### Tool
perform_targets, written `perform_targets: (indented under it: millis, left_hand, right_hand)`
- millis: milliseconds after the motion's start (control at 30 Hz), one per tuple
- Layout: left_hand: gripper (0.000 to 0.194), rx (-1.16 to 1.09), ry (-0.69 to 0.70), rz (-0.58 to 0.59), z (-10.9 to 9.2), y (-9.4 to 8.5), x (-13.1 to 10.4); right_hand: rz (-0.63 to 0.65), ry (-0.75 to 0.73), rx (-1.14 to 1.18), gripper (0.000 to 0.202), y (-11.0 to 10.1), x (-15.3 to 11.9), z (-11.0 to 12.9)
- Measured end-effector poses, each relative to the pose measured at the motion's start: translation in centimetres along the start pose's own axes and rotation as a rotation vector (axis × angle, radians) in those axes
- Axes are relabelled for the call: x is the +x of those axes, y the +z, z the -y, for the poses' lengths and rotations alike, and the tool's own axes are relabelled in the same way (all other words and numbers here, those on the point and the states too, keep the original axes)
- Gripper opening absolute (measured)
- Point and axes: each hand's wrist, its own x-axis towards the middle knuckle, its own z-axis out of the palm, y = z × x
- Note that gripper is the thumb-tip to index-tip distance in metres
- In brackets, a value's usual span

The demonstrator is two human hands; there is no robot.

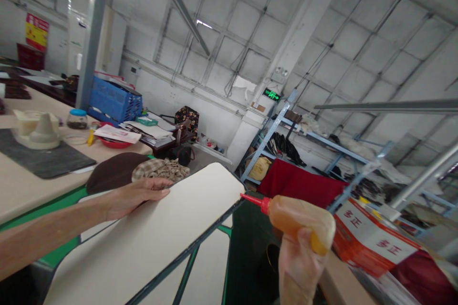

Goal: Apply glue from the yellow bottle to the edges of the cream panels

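The panel (150, 233) is above other panels (209, 262), the left hand (139, 195) at its left edge. To its right, the right hand (298, 267) holds the bottle (296, 217), nozzle (252, 199) by the panel's far-right corner. On the table (21, 193) at left, a mat (53, 162) lies before a jar (77, 121) and crate (110, 101). Beyond the bottle stands a rack (270, 136); a carton (372, 238) sits at right.

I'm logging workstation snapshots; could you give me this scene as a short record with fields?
Left hand: at the edge of the upper cream panel; grip or mere touch unclear
Right hand: holding a translucent amber squeeze bottle
Red nozzle: tip at the panel's dark edge, near a rounded corner; contact unclear
Beneath: more dark-edged cream panels
Left side: blue plastic crate, blue-lidded jar
Right side: orange-and-white carton
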Motion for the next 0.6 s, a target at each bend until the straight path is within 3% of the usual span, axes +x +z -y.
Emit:
perform_targets:
  millis: [233,600]
  left_hand:
    - [0.078,-0.036,-0.014,-0.053,-0.4,0.0,-0.5]
    - [0.083,-0.051,-0.042,-0.011,-0.5,-1.5,-0.3]
  right_hand:
    - [0.033,0.014,-0.001,0.038,0.2,-1.1,-0.1]
    - [0.078,0.046,-0.088,0.044,0.2,-3.5,-0.4]
